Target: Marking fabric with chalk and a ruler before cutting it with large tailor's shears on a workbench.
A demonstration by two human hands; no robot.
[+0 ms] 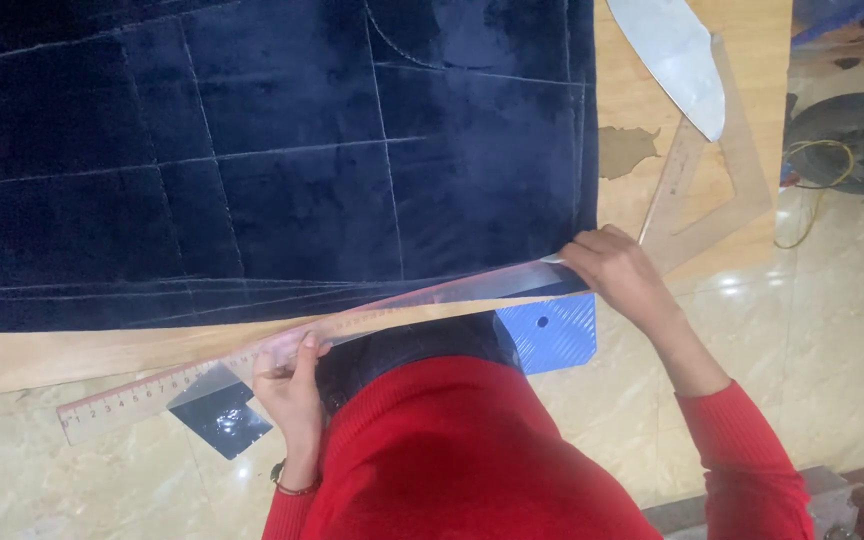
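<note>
Clear plastic long ruler (332, 325), flexed, long axis 8 to 2 o'clock along near edge of navy velvet fabric (252, 150). Left hand (290, 385) pinching ruler near 8 o'clock end; right hand (617, 272) fingers curled on 2 o'clock end. Wooden board (652, 110) beneath. Set square (707, 190) at 2 o'clock.

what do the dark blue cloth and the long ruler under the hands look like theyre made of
The dark blue cloth looks like velvet or a similar napped fabric: its pile catches light in uneven shiny patches, and pale chalk-like lines show on it. The long ruler seems clear plastic: the cloth shows through it and its edge glints where the right hand and left hand press it.
</note>
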